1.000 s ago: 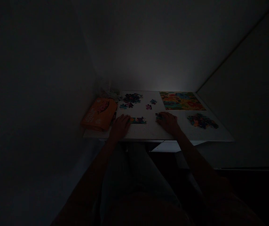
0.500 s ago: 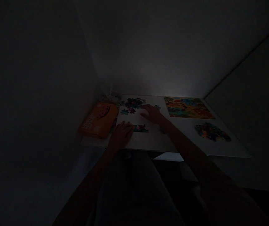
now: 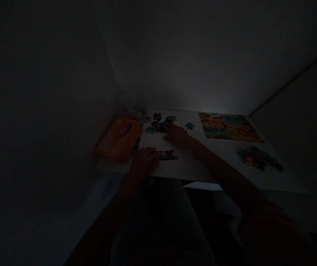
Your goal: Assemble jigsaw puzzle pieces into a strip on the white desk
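Head view, dim, multicoloured jigsaw pieces (image 3: 158,124) in loose heap, right hand (image 3: 177,135) spread just beside it, left hand (image 3: 144,162) flat, fingers together, beside joined strip (image 3: 168,155)

We found the right hand (image 3: 176,135) on a white tabletop (image 3: 180,168), with a heap of loose jigsaw pieces (image 3: 158,123) just ahead and to its left. A joined strip of pieces (image 3: 167,155) lay just right of the left hand (image 3: 144,162). An orange box (image 3: 118,139) stood to that hand's left, with a wall (image 3: 64,111) beyond. Open white tabletop ran between the hands. Farther right of the right hand lay a finished puzzle (image 3: 230,127) and a second pile of pieces (image 3: 259,159).
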Tool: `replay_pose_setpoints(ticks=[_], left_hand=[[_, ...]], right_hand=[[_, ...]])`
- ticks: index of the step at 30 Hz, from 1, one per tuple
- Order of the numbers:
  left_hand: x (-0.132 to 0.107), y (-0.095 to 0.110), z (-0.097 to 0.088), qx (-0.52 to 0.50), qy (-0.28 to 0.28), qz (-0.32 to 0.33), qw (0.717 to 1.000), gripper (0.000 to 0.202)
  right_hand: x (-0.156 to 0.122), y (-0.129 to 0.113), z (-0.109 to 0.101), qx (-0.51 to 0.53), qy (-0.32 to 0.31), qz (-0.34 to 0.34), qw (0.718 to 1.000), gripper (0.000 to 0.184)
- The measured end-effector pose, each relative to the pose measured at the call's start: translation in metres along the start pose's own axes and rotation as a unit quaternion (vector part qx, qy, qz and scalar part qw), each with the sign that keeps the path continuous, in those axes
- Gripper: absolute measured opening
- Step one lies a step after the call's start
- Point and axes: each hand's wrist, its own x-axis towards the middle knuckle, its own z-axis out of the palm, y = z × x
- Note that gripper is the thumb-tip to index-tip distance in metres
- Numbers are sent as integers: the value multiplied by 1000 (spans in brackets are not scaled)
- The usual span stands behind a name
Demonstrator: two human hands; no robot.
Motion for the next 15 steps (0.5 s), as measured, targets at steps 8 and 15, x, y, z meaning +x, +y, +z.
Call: replay_pose_setpoints(ticks=[8,15], left_hand=[[2,-12,14,-58,3,106,993,41],[-1,-17,15,-116,43,80,989,49]], right_hand=[[-66,-11,-6,-127,-7,-9,992,67],[-29,0,-12,-90,9,-20,996,71]])
